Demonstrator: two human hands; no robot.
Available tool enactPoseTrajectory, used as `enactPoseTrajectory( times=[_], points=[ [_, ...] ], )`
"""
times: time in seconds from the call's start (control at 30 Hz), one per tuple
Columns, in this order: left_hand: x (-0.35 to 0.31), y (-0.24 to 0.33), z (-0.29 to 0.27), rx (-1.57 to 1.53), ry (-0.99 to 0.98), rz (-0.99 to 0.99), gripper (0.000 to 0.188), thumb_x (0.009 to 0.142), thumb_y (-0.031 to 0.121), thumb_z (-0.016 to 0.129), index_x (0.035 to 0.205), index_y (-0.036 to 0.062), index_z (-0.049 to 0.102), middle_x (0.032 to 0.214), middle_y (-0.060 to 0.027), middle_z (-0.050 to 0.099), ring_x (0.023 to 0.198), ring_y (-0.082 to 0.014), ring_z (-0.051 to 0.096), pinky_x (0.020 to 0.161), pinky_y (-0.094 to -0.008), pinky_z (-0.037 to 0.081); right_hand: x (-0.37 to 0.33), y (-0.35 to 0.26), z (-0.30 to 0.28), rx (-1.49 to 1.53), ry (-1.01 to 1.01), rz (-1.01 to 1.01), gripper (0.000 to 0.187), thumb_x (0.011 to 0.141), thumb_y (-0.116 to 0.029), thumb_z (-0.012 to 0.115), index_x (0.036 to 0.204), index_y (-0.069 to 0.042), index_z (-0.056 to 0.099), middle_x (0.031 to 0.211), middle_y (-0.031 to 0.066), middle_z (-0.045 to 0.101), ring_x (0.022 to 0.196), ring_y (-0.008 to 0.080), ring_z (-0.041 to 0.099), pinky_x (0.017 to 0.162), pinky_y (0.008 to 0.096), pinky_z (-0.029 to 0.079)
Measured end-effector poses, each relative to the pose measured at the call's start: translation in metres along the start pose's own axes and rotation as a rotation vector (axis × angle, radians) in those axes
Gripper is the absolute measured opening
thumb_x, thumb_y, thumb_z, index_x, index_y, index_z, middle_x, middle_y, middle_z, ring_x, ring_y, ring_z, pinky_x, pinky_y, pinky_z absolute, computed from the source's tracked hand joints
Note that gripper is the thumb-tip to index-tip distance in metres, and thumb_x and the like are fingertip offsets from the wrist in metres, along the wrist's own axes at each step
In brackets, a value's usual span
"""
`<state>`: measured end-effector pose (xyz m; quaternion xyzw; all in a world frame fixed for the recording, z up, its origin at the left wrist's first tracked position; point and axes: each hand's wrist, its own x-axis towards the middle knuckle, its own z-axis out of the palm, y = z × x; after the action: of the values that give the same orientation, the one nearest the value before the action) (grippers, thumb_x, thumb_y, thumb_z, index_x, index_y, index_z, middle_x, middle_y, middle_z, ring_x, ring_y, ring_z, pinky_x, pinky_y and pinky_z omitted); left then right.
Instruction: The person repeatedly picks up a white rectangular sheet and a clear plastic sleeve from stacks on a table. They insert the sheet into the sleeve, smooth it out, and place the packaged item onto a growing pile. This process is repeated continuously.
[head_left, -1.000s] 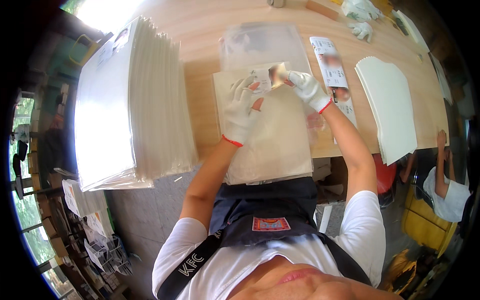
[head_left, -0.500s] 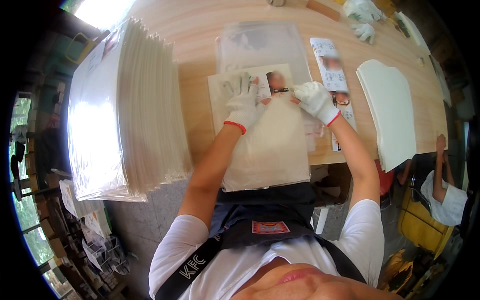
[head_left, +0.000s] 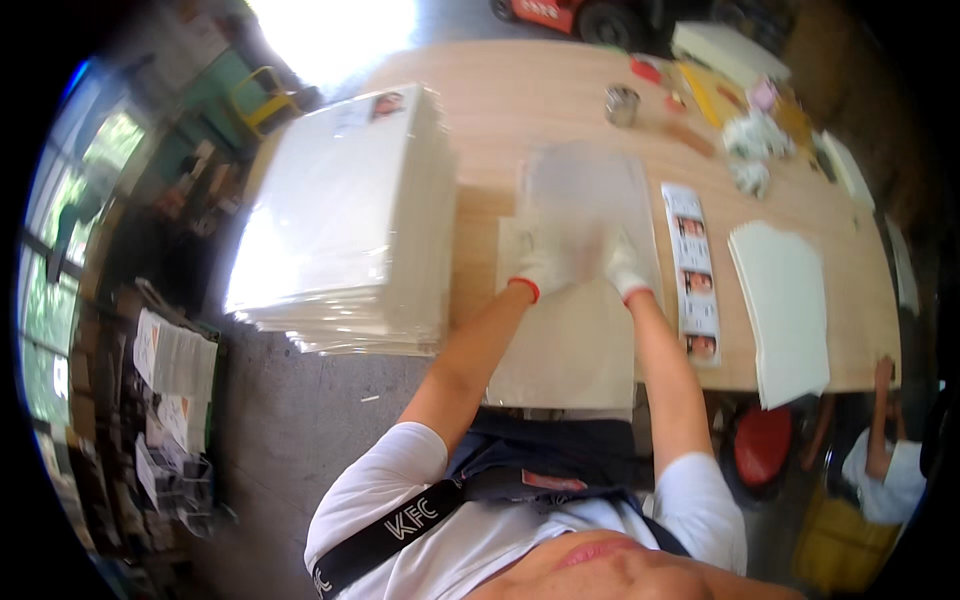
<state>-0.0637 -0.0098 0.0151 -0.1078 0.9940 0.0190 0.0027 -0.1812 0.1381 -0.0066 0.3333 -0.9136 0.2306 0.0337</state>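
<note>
My left hand, in a white knit glove with a red cuff, is at the far end of a cream sheet that overhangs the table's near edge. My right hand, gloved the same way, is across from it by the sheet's far right corner. Motion smears the fingers of both hands and a faint brownish patch between them. Beyond them lie clear plastic sleeves. A strip of labels printed with portraits lies right of my right hand.
A tall stack of plastic-wrapped sheets stands at the left. White sheets lie at the right. Farther back are a metal can and white gloves. A red stool and another person are at the lower right.
The view has shifted, showing more of the table's far side. My hands, earlier beside a portrait label on the cream sheet, are now blurred; that label no longer shows clearly.
</note>
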Motion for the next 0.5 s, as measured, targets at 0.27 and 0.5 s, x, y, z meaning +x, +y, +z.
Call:
enactPoseTrajectory(
  times=[0.27,0.5],
  points=[
    [-0.23,-0.004,-0.004,-0.671,0.627,-0.255,0.062,0.078,0.021,0.066,0.133,0.0102,0.041,0.139,-0.0185,0.035,0.128,-0.0377,0.032,0.105,-0.0418,0.029,-0.229,-0.033,-0.116,0.089,-0.118,0.313,0.05,0.089,-0.05,0.043,0.086,-0.005,0.064,0.07,0.0135,0.066,0.064,0.0323,0.062,0.06,0.0418,0.046],
    [-0.28,0.017,0.044,-1.746,0.169,-0.761,0.043,0.088,0.019,0.058,0.125,0.0027,0.043,0.106,-0.0111,0.057,0.092,-0.0175,0.055,0.076,-0.0285,0.048,-0.292,0.012,-0.064,1.075,-0.242,0.996,0.061,0.089,-0.063,0.034,0.095,-0.005,0.055,0.062,0.0106,0.059,0.035,0.0133,0.039,0.032,0.0261,0.029]
  ],
)
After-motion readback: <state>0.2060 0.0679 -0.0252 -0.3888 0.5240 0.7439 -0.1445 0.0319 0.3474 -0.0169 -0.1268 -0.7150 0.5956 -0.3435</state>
